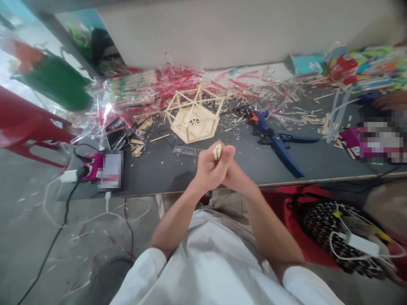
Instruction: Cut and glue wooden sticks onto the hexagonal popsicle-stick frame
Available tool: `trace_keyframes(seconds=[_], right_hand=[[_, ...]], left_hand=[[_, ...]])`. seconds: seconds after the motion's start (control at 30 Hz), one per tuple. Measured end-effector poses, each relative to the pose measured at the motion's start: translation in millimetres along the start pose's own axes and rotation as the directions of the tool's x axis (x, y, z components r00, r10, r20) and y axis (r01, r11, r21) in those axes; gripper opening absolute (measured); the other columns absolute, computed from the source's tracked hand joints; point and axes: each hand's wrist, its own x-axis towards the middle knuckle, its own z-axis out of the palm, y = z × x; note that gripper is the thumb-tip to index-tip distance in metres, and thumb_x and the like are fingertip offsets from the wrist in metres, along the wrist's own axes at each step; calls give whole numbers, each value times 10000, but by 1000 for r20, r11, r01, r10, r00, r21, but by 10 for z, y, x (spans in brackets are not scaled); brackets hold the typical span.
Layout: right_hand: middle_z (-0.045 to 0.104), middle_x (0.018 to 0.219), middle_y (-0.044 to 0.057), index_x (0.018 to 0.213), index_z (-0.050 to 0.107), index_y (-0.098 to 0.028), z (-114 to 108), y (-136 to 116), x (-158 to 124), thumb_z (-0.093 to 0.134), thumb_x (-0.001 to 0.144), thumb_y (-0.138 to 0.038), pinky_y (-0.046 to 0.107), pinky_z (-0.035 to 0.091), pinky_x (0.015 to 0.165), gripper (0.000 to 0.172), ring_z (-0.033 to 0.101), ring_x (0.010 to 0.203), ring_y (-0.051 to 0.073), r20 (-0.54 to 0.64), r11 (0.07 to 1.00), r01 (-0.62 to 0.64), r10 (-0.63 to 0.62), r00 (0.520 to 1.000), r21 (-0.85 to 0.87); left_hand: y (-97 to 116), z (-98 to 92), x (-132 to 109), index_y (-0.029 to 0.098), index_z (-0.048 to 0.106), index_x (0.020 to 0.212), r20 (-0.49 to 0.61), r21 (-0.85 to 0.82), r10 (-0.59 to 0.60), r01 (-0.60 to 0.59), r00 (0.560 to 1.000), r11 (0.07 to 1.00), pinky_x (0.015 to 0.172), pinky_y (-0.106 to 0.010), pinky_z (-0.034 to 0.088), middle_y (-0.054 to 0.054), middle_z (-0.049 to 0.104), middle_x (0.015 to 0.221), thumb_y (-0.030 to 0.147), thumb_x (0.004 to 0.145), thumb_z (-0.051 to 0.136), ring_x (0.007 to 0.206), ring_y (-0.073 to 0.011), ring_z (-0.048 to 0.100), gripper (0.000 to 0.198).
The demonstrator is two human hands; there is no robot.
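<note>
My left hand [208, 171] is closed around a small bunch of short wooden sticks [217, 151], whose pale ends poke out at the top of the fist. Pressed against it from the right is my right hand [233, 174], curled in, its fingers largely hidden behind the left. Just beyond the hands stands a six-sided frame model [200, 129] of thin wooden sticks with a flat stick floor. A clear ruler [187, 151] lies between the model and my hands, partly covered by them.
Right of the model lie a blue glue gun [261, 120] and a blue-handled cutter [282, 152]. Stick offcuts and red-striped wrappers [178, 80] litter the back. At left are a phone [110, 169], a purple power strip [92, 167] and a red stool [28, 118]. Another person's hand [392, 101] shows far right.
</note>
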Motion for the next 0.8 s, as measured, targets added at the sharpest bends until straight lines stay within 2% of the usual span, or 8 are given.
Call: trace_keyframes(seconds=[0.03, 0.1, 0.17, 0.27, 0.37, 0.5, 0.67, 0.8], right_hand=[[706, 936, 50, 959, 627, -237, -121, -52, -34, 694, 917, -364, 300, 582, 708, 150, 678, 845, 199, 113, 1000, 19, -21, 993, 14], [726, 1040, 72, 1074, 669, -214, -380, -183, -116, 820, 829, -408, 384, 600, 830, 347, 699, 949, 246, 192, 997, -39, 50, 980, -59], [733, 1103, 83, 1176, 687, -217, -606, -346, -185, 832, 834, -447, 411, 592, 865, 438, 700, 960, 246, 90, 983, -121, 134, 987, -134], [716, 995, 53, 1213, 697, -230, -780, -585, -184, 782, 896, -464, 338, 572, 764, 403, 669, 823, 186, -128, 984, -129, 113, 985, -124], [693, 898, 26, 1217, 709, -245, -775, -726, -62, 735, 942, -451, 298, 537, 698, 344, 624, 728, 153, -197, 994, -19, -2, 980, -105], [724, 817, 16, 990, 765, -274, -700, -781, 74, 651, 1007, -418, 289, 504, 651, 184, 607, 664, 144, -190, 986, 73, -102, 976, -151], [753, 829, 10, 871, 759, -281, -667, -783, 91, 660, 996, -368, 299, 505, 631, 182, 630, 666, 152, -153, 992, 71, -87, 984, -104], [755, 826, 17, 830, 742, -270, -639, -744, 101, 674, 985, -343, 304, 511, 647, 184, 648, 688, 159, -148, 989, 99, -114, 982, -107]], left_hand=[[-54, 2, -13, 218, 363, 665, 2, -25, -2, 2, 1000, 1000, 528, -281, 332, 48, 375, 590, 615, 1041, 508, 520, -89, 351, 566], [-180, 7, -41, 220, 357, 681, -21, -63, -15, 14, 1000, 998, 527, -279, 323, 53, 366, 589, 596, 1052, 498, 519, -88, 346, 546], [-291, 20, -56, 224, 347, 681, -40, -78, -44, 41, 998, 996, 519, -278, 304, 59, 343, 580, 600, 1056, 479, 511, -88, 328, 548], [-371, 66, -44, 221, 354, 669, 2, -46, -68, 68, 998, 997, 516, -277, 281, 59, 340, 565, 609, 1057, 457, 510, -92, 313, 558], [-382, 124, -29, 206, 440, 687, 83, 45, 1, -5, 997, 999, 541, -273, 319, 31, 446, 594, 630, 1055, 414, 541, -102, 386, 563], [-421, 163, -71, 195, 533, 744, 135, 165, 111, -133, 985, 977, 526, -276, 334, 21, 480, 580, 621, 1064, 319, 506, -107, 398, 574], [-510, 145, -137, 188, 595, 811, 156, 226, 135, -169, 978, 959, 505, -286, 320, 21, 438, 560, 619, 1066, 264, 493, -121, 370, 600], [-593, 159, -199, 181, 627, 922, 152, 220, 124, -156, 981, 963, 548, -288, 380, -3, 526, 627, 542, 1084, 277, 540, -138, 447, 528]])
